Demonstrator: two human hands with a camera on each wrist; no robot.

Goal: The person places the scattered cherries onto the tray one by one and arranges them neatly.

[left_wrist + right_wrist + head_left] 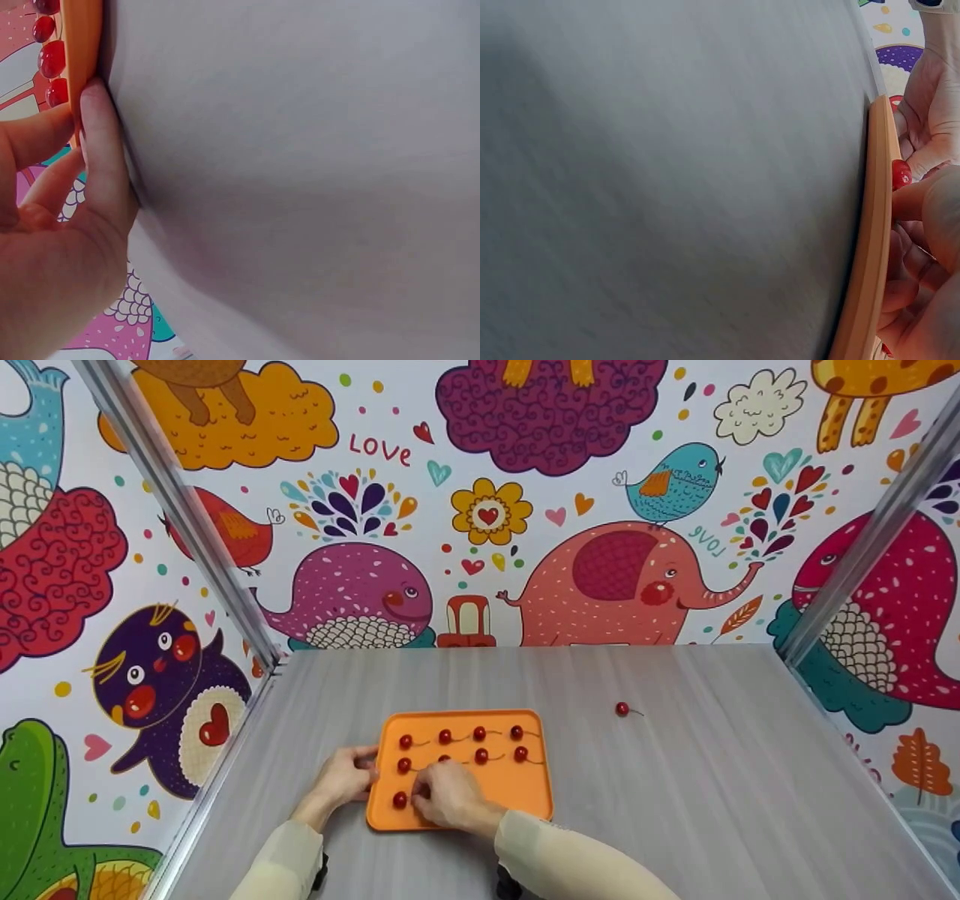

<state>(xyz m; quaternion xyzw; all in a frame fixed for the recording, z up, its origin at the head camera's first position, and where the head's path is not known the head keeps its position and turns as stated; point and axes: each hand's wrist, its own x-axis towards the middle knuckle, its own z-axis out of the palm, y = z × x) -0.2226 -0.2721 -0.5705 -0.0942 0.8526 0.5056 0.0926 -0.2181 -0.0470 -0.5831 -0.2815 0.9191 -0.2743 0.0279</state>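
An orange tray (502, 802) lies on the table, bearing small red cherries with thin stems in rows. My left hand (346, 776) grips its left edge; in the left wrist view the thumb (101, 127) lies along the outer wall and a finger meets the rim. My right hand (450, 795) is over the tray's lower left part, fingers curled down, pinching at the stem side of the front-left cherry (400, 800). That cherry (901, 174) shows beside the right thumb in the right wrist view. The exact pinch point is hidden, and the hand partly covers another cherry (444, 760).
One loose cherry (622, 709) with its stem lies on the grey table (697, 780), right of the tray. Printed cartoon walls (480, 450) and metal posts (862, 525) enclose the table at the back and sides.
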